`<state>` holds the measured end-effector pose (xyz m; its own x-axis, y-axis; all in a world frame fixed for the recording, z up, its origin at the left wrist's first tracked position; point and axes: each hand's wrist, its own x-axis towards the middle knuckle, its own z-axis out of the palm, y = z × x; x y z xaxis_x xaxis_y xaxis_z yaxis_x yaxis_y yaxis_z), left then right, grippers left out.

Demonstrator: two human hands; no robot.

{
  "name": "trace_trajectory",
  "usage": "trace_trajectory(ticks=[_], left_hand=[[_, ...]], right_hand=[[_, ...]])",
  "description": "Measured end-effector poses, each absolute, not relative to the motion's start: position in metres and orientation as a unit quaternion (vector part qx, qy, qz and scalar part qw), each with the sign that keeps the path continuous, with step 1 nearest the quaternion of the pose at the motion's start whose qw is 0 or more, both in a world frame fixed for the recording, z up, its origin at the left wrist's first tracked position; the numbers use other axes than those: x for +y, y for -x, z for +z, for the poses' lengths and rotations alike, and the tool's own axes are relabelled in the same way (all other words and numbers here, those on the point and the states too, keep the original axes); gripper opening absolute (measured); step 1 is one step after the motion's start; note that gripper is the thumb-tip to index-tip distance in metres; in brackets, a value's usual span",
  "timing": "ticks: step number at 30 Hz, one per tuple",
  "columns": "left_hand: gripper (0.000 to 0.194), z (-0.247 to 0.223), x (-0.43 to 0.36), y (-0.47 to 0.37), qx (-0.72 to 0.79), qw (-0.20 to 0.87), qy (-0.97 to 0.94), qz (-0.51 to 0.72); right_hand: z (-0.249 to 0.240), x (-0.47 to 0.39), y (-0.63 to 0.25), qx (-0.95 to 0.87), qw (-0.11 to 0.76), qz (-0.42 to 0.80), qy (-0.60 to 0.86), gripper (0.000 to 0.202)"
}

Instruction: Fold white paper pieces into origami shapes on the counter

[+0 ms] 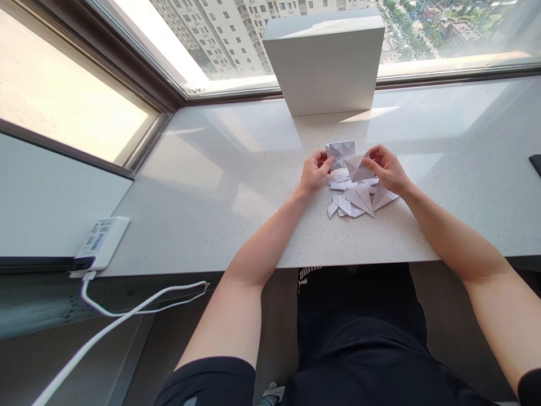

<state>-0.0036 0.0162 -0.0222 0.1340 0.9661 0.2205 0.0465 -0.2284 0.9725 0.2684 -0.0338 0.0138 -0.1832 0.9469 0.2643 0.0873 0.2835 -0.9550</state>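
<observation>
My left hand [315,171] pinches a square piece of folded paper [342,151] between thumb and fingers; crease lines cross its face. In my right hand [387,168] is a pointed piece of folded paper [357,168], gripped at its right corner. The two pieces are side by side, close together, just above a pile of white folded papers [359,197] on the countertop. One small piece with several pointed flaps [339,204] lies at the pile's front left. My fingertips behind both papers are partly hidden.
A white box [332,73] stands on the pale speckled countertop [211,197] against the window. At the left edge sits a white power strip or adapter [101,242] with a white cable [110,332] hanging down. A dark object [536,164] shows at the far right.
</observation>
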Motion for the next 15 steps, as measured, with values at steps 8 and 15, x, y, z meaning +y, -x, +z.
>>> trace_trajectory(ticks=[8,15], left_hand=[[0.052,-0.0235,0.0118,0.0005,0.388,0.461,-0.625,0.496],[0.061,-0.0207,0.0064,-0.0012,0.362,0.483,-0.638,0.478]], right_hand=[[0.008,-0.0305,-0.2703,-0.615,0.519,0.44,0.398,0.082],[0.0068,-0.0303,-0.2716,-0.614,0.517,0.452,0.388,0.075]])
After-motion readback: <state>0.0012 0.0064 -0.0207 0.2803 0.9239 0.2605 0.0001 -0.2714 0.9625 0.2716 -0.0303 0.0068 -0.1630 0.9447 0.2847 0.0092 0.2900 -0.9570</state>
